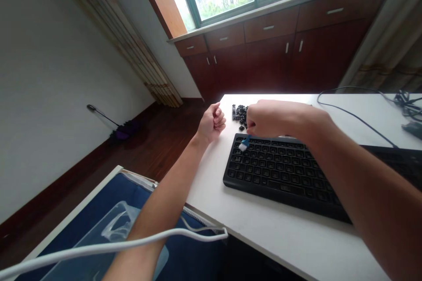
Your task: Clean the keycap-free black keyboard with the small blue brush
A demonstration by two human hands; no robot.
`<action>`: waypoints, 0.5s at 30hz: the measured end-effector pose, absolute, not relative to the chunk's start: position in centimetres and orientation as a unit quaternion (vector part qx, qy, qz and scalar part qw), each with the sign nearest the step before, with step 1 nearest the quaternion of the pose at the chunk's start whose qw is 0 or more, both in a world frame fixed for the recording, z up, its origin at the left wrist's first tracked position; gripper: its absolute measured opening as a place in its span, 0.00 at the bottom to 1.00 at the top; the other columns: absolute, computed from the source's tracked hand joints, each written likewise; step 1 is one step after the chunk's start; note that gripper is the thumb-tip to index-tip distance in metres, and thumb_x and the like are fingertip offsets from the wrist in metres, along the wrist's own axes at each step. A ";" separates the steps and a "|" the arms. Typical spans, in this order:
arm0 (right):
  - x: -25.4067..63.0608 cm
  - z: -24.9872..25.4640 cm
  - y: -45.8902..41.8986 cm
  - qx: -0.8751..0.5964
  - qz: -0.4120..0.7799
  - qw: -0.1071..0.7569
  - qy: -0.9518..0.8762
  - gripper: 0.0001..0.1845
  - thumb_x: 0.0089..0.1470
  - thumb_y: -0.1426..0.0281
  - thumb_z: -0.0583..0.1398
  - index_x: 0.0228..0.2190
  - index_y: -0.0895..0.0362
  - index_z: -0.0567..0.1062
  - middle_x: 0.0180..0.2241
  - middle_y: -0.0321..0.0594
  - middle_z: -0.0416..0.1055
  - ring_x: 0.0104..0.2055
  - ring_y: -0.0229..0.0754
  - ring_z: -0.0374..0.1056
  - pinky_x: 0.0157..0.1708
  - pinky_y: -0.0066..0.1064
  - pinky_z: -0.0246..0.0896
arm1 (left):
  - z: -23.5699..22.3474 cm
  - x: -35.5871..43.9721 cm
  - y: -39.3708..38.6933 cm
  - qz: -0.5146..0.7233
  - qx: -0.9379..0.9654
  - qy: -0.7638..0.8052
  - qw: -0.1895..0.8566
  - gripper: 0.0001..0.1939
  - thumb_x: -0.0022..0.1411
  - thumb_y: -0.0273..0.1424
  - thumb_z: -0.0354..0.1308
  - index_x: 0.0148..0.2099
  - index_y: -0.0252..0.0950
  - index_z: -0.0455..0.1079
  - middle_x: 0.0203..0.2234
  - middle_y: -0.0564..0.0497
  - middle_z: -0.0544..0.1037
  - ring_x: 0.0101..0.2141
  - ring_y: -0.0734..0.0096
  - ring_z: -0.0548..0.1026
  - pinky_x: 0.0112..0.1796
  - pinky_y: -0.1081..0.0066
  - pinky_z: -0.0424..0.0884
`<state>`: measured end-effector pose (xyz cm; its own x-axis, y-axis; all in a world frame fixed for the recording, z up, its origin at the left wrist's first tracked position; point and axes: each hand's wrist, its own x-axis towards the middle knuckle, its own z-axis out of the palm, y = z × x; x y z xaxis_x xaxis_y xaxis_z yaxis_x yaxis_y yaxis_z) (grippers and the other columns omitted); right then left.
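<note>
A black keyboard [283,162] lies on the white desk, its key positions showing as bare dark sockets without caps. My right hand [267,118] reaches across it, fingers closed around a small blue brush [245,144] with pale bristles. The bristles point down at the keyboard's upper left corner; whether they touch is hard to tell. Behind and left of that hand sits a pile of loose black keycaps [242,114], partly hidden by it. My left hand [212,124] is curled into a fist at the desk's left edge, with nothing visible in it.
A black cable [356,116] runs over the desk [204,193] to the keyboard's back, with a tangled bundle at far right. Left of the desk stands a blue fabric container [99,202] holding clear plastic, crossed by a white tube [108,246]. Wooden cabinets [237,66] line the window wall.
</note>
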<state>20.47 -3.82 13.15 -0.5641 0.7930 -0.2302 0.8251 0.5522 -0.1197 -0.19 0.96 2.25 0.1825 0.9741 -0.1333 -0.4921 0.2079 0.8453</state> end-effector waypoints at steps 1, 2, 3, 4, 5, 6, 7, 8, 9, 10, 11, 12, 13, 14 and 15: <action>20.5 13.2 -3.8 0.483 -0.074 0.054 0.871 0.11 0.53 0.65 0.59 0.32 0.58 0.80 0.27 0.45 0.74 0.25 0.41 0.67 0.24 0.31 0.52 | 2.2 -0.1 0.9 0.510 0.344 0.355 0.704 0.19 0.62 0.35 0.54 0.22 0.36 0.53 0.09 0.61 0.52 0.11 0.82 0.51 0.14 0.79 0.42; 20.5 13.3 -3.9 0.500 -0.046 0.028 0.865 0.11 0.52 0.66 0.59 0.32 0.59 0.80 0.27 0.46 0.73 0.25 0.41 0.67 0.24 0.31 0.52 | 2.1 -0.1 0.9 0.491 0.350 0.352 0.716 0.19 0.62 0.35 0.54 0.22 0.36 0.54 0.09 0.60 0.53 0.11 0.82 0.52 0.14 0.79 0.43; 20.4 13.4 -4.0 0.502 -0.037 0.007 0.864 0.11 0.52 0.66 0.59 0.33 0.58 0.80 0.27 0.47 0.73 0.26 0.41 0.66 0.24 0.31 0.52 | 2.0 -0.1 0.9 0.475 0.356 0.349 0.725 0.19 0.63 0.36 0.54 0.22 0.36 0.55 0.10 0.60 0.53 0.11 0.82 0.53 0.14 0.79 0.45; 20.4 13.5 -4.1 0.492 -0.046 -0.004 0.869 0.11 0.53 0.66 0.59 0.33 0.58 0.80 0.26 0.46 0.72 0.25 0.40 0.66 0.24 0.30 0.51 | 1.9 0.0 0.9 0.461 0.361 0.346 0.733 0.19 0.63 0.37 0.54 0.23 0.35 0.56 0.10 0.60 0.54 0.12 0.82 0.54 0.14 0.79 0.46; 20.3 13.7 -4.3 0.474 -0.069 -0.003 0.878 0.12 0.54 0.65 0.58 0.33 0.58 0.80 0.26 0.45 0.72 0.25 0.39 0.65 0.24 0.30 0.51 | 1.8 0.0 1.0 0.449 0.364 0.344 0.740 0.19 0.63 0.37 0.54 0.23 0.35 0.57 0.10 0.59 0.55 0.12 0.82 0.54 0.14 0.80 0.47; 20.2 13.8 -4.5 0.456 -0.094 0.011 0.885 0.13 0.55 0.65 0.57 0.33 0.57 0.80 0.26 0.44 0.72 0.24 0.38 0.64 0.23 0.30 0.50 | 1.6 0.1 1.0 0.438 0.367 0.344 0.745 0.19 0.64 0.37 0.53 0.23 0.35 0.58 0.11 0.59 0.55 0.12 0.82 0.55 0.14 0.80 0.48; 20.1 13.9 -4.7 0.444 -0.114 0.039 0.888 0.13 0.55 0.65 0.57 0.33 0.58 0.79 0.26 0.44 0.72 0.24 0.37 0.64 0.23 0.30 0.50 | 1.5 0.2 1.0 0.426 0.369 0.346 0.750 0.19 0.64 0.38 0.53 0.23 0.34 0.59 0.11 0.59 0.55 0.12 0.83 0.55 0.14 0.80 0.49; 20.0 13.9 -4.9 0.442 -0.125 0.071 0.885 0.13 0.54 0.65 0.57 0.33 0.58 0.79 0.26 0.44 0.72 0.24 0.38 0.64 0.23 0.30 0.50 | 1.3 0.3 1.0 0.412 0.371 0.348 0.756 0.19 0.64 0.38 0.54 0.23 0.34 0.60 0.11 0.59 0.56 0.12 0.83 0.55 0.14 0.80 0.49; 19.9 13.9 -5.1 0.449 -0.126 0.102 0.879 0.13 0.53 0.66 0.57 0.34 0.58 0.79 0.27 0.44 0.73 0.24 0.38 0.64 0.23 0.30 0.50 | 1.2 0.4 0.9 0.397 0.374 0.352 0.761 0.19 0.64 0.39 0.54 0.24 0.34 0.60 0.11 0.59 0.56 0.12 0.83 0.56 0.14 0.81 0.50; 19.8 13.8 -5.2 0.460 -0.121 0.120 0.872 0.12 0.52 0.67 0.58 0.35 0.59 0.79 0.28 0.44 0.73 0.25 0.39 0.65 0.23 0.30 0.51 | 1.1 0.6 0.9 0.384 0.378 0.357 0.763 0.19 0.63 0.39 0.55 0.24 0.34 0.61 0.12 0.58 0.56 0.13 0.83 0.56 0.14 0.81 0.51; 19.7 13.7 -5.3 0.466 -0.115 0.126 0.868 0.12 0.51 0.68 0.59 0.36 0.59 0.79 0.29 0.44 0.74 0.26 0.40 0.66 0.24 0.30 0.52 | 1.0 0.7 0.8 0.372 0.383 0.365 0.763 0.19 0.62 0.39 0.56 0.24 0.33 0.62 0.12 0.58 0.57 0.13 0.84 0.57 0.15 0.81 0.53; 19.6 13.7 -5.3 0.470 -0.106 0.115 0.869 0.12 0.51 0.68 0.59 0.36 0.59 0.79 0.30 0.45 0.74 0.26 0.41 0.67 0.24 0.31 0.53 | 0.9 0.9 0.7 0.365 0.388 0.375 0.759 0.18 0.61 0.40 0.58 0.25 0.33 0.63 0.13 0.58 0.59 0.14 0.84 0.58 0.15 0.82 0.55; 19.5 13.6 -5.4 0.468 -0.097 0.093 0.873 0.11 0.51 0.68 0.59 0.35 0.59 0.79 0.30 0.45 0.74 0.27 0.42 0.67 0.24 0.31 0.53 | 0.9 1.0 0.7 0.364 0.394 0.387 0.750 0.17 0.60 0.39 0.60 0.25 0.33 0.64 0.14 0.57 0.61 0.15 0.84 0.60 0.16 0.82 0.57; 19.5 13.7 -5.4 0.463 -0.088 0.067 0.879 0.10 0.51 0.68 0.59 0.34 0.58 0.79 0.30 0.45 0.74 0.27 0.42 0.68 0.25 0.31 0.53 | 0.9 1.0 0.6 0.367 0.402 0.399 0.738 0.17 0.58 0.39 0.62 0.26 0.32 0.66 0.15 0.56 0.63 0.16 0.84 0.62 0.17 0.82 0.58; 19.5 13.8 -5.5 0.461 -0.081 0.048 0.882 0.10 0.51 0.68 0.59 0.33 0.58 0.79 0.29 0.46 0.74 0.27 0.42 0.68 0.25 0.32 0.54 | 0.9 1.0 0.6 0.374 0.411 0.409 0.724 0.16 0.57 0.39 0.63 0.27 0.32 0.67 0.17 0.55 0.65 0.16 0.84 0.63 0.17 0.83 0.59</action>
<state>19.46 -5.48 13.80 -0.5704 0.8060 -0.1584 0.8213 0.5619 -0.0984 1.05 0.56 0.89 0.3855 0.8772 -0.2861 -0.2048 0.3837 0.9005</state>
